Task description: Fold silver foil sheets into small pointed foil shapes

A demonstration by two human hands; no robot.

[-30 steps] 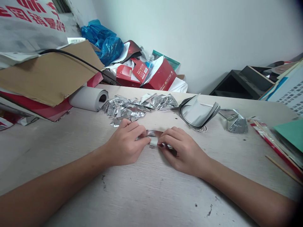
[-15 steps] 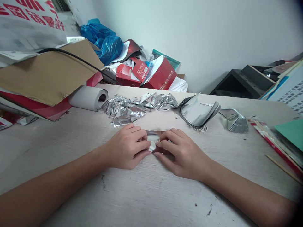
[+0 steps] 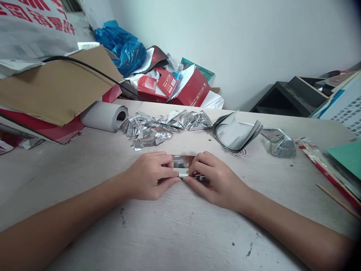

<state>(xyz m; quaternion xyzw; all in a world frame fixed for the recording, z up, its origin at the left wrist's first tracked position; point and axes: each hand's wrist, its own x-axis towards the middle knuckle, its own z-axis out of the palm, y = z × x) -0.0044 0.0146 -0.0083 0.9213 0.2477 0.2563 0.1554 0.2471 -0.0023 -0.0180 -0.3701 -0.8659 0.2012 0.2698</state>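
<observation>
My left hand [image 3: 149, 177] and right hand [image 3: 217, 180] both curl down on the silver foil piece [image 3: 181, 162], pinching its near edge flat on the desk [image 3: 180, 233] between them. I judge the crease wants even pressure from both thumbs, with the edges lined up.

A paper roll [image 3: 104, 116] lies beside cardboard [image 3: 56, 88], red boxes [image 3: 193, 90] behind.

A pale wall [image 3: 254, 41] rises behind a scuffed whitish wooden table [image 3: 180, 233]; a dark shelf [image 3: 284, 99] stands right.
</observation>
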